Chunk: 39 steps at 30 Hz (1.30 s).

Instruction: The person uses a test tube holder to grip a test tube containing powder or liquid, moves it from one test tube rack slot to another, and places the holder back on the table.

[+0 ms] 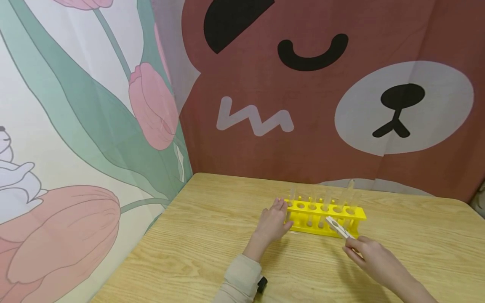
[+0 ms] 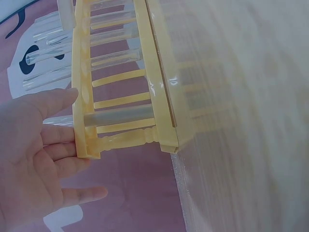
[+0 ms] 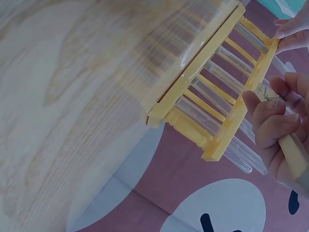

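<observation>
A yellow test tube rack (image 1: 322, 210) stands on the table, with several clear test tubes (image 1: 326, 200) upright in its holes. One tube near the right end leans and rises above the others. My left hand (image 1: 272, 223) grips the rack's left end; in the left wrist view the thumb presses the edge of the top plate (image 2: 82, 111) and fingers wrap its end beside a tube. Held in my right hand (image 1: 373, 256) is a pale wooden test tube clamp (image 1: 338, 227), its tip overlapping the rack's front in the head view. Curled fingers partly hide its spring and handle (image 3: 295, 157).
The wood-grain table (image 1: 182, 248) reaches back to a brown bear-print cloth (image 1: 257, 160). A tulip-print cloth (image 1: 91, 160) hangs along the left side. A small black object (image 1: 261, 284) sits at the left sleeve's cuff.
</observation>
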Each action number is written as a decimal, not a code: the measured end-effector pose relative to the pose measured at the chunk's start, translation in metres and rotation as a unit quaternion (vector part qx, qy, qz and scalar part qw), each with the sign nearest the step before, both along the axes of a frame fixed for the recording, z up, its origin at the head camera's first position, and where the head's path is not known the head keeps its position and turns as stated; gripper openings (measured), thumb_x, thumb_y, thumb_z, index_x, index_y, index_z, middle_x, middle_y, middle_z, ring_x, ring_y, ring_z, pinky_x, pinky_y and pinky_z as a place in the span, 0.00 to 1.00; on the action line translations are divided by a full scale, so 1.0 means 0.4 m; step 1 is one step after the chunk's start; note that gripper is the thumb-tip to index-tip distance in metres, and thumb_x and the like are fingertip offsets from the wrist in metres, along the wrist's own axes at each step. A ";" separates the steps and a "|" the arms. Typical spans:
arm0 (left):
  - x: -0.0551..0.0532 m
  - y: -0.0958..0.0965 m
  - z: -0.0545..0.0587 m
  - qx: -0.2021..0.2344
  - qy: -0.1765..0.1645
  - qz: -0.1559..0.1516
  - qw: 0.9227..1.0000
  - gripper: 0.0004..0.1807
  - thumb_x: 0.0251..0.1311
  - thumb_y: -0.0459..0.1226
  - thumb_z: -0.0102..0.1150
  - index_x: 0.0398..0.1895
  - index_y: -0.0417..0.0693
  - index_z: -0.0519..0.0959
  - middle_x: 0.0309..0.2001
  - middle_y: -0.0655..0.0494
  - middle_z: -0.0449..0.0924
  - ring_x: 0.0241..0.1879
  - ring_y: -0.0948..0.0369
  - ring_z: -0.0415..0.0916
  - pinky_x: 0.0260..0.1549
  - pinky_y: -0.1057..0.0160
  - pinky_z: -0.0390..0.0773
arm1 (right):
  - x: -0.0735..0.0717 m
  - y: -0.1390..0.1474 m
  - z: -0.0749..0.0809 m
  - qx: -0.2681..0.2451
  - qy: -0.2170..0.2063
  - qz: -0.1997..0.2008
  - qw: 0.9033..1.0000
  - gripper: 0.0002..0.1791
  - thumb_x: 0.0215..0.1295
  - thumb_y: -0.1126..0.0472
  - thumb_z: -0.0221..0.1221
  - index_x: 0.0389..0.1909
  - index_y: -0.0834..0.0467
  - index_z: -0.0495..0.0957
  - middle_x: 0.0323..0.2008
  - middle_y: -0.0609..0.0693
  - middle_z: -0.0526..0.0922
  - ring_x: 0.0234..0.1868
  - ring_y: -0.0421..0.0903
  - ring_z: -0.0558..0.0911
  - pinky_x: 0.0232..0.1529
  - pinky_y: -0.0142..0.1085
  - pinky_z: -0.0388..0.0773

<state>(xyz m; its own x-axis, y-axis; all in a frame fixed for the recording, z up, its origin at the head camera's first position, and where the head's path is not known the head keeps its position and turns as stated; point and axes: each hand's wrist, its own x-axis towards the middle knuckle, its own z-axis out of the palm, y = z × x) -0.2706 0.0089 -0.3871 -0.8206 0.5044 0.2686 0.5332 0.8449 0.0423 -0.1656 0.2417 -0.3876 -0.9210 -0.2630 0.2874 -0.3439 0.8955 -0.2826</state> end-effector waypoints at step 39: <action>0.002 0.001 -0.002 0.011 -0.007 0.001 1.000 0.32 0.58 0.50 0.53 0.61 0.41 0.65 0.63 0.50 0.60 0.63 0.58 0.53 0.49 0.52 0.69 | -0.005 -0.007 -0.006 -0.012 0.017 0.012 1.000 0.16 0.56 0.64 0.59 0.15 0.48 0.65 0.16 0.39 0.62 0.15 0.33 0.57 0.13 0.27 0.58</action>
